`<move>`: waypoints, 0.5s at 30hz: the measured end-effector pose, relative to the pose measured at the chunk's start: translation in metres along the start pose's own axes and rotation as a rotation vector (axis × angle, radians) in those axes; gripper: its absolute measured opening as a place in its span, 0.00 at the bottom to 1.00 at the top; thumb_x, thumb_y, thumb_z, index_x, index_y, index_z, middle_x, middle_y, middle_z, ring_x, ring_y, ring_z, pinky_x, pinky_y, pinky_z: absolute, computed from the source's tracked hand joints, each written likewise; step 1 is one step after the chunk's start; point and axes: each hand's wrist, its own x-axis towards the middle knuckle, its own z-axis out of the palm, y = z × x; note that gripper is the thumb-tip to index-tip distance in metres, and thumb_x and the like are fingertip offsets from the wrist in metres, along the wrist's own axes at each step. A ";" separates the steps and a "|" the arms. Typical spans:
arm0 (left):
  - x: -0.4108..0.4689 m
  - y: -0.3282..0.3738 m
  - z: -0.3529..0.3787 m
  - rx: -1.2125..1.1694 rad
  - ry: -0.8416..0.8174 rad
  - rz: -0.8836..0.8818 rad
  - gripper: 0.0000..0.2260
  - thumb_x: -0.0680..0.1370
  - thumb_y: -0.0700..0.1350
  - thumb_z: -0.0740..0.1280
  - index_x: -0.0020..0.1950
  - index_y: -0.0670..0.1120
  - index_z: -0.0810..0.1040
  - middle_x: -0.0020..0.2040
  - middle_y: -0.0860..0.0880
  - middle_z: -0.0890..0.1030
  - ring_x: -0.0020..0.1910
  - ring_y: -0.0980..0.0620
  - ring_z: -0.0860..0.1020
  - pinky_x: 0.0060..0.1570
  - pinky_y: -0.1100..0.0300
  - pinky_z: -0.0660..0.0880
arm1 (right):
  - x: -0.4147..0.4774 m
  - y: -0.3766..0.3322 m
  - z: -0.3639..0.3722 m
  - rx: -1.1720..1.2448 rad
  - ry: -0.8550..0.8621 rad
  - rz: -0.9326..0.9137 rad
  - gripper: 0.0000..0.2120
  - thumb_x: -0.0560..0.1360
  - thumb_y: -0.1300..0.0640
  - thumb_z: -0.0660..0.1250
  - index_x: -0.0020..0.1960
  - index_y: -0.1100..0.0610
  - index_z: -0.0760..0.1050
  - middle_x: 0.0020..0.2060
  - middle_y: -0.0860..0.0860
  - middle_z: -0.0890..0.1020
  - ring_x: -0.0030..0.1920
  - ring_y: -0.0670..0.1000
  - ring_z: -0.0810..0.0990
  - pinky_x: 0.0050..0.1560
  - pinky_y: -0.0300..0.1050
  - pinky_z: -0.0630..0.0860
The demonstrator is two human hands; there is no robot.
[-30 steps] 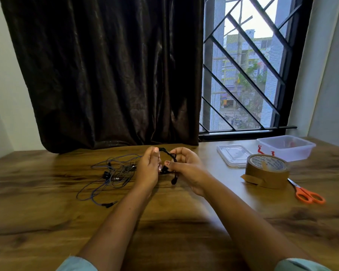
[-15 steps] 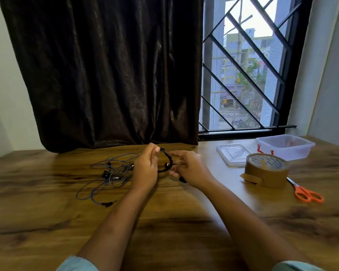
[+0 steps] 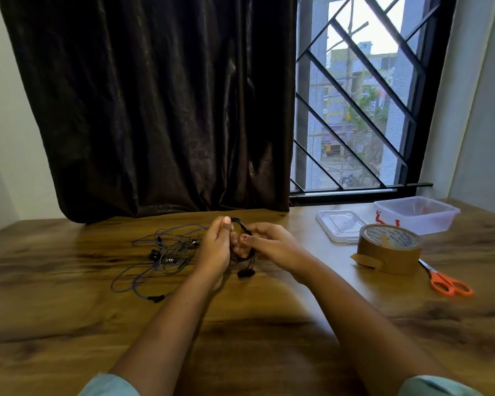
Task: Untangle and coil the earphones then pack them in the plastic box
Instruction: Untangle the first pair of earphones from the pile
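Our left hand [image 3: 216, 247] pinches one side of the black earphones [image 3: 241, 224], and our right hand [image 3: 272, 244] grips the other side w/ curled fingers. The coil sits between them just above the surface [image 3: 240, 324], one earbud dangling below.

Risks, as we judge them:
- The loops look loose & nothing ties them, so easing off w/ either hand prob. lets the coil spring open.
- The hanging bud could snag on the way to the box.
- The tangled pile [image 3: 166, 252] of blue & dark cords lies just beside our left hand, so a stray strand could catch & drag along.
- The plastic box [image 3: 429, 221] stands well apart at far right, open, w/ something red inside (can't tell what). Its lid [image 3: 339, 225] lies beside it.
- The tape roll [image 3: 389, 248] & orange scissors [image 3: 446, 282] sit near that path, so a low carry may clip them.

Surface is wood-grain. Behind it are a dark curtain [image 3: 155, 110], a barred window [image 3: 355, 110] w/ buildings outside, and pale walls.
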 end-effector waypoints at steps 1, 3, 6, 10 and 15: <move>-0.001 0.000 0.002 -0.035 -0.003 -0.034 0.13 0.82 0.50 0.55 0.41 0.47 0.70 0.35 0.49 0.71 0.35 0.50 0.70 0.40 0.54 0.70 | 0.000 0.000 0.001 0.008 0.020 0.000 0.09 0.77 0.54 0.66 0.55 0.55 0.79 0.46 0.51 0.84 0.49 0.48 0.83 0.54 0.45 0.78; -0.002 0.001 0.006 -0.124 -0.014 -0.113 0.12 0.82 0.50 0.55 0.42 0.47 0.71 0.35 0.48 0.72 0.35 0.49 0.71 0.41 0.51 0.74 | 0.000 0.001 0.000 -0.021 0.083 0.000 0.05 0.76 0.56 0.67 0.48 0.55 0.80 0.40 0.51 0.84 0.43 0.48 0.83 0.45 0.42 0.78; -0.003 0.001 0.009 -0.150 -0.044 -0.153 0.13 0.82 0.48 0.55 0.41 0.45 0.70 0.33 0.49 0.71 0.33 0.51 0.73 0.40 0.49 0.79 | 0.001 0.006 -0.005 0.006 0.144 0.027 0.03 0.76 0.58 0.68 0.47 0.57 0.80 0.37 0.51 0.83 0.40 0.49 0.83 0.41 0.42 0.79; -0.003 -0.001 0.006 -0.013 -0.086 -0.169 0.12 0.82 0.47 0.56 0.44 0.44 0.73 0.38 0.47 0.76 0.39 0.49 0.78 0.37 0.57 0.77 | 0.005 0.010 -0.010 0.052 0.249 0.066 0.07 0.73 0.56 0.72 0.49 0.55 0.77 0.41 0.56 0.84 0.43 0.54 0.84 0.48 0.52 0.81; -0.006 0.002 0.008 -0.041 -0.184 -0.328 0.10 0.82 0.41 0.58 0.60 0.40 0.73 0.51 0.43 0.79 0.46 0.51 0.80 0.40 0.59 0.80 | 0.007 0.016 -0.010 -0.048 0.390 0.145 0.09 0.72 0.54 0.73 0.46 0.56 0.75 0.44 0.56 0.83 0.45 0.54 0.83 0.42 0.48 0.81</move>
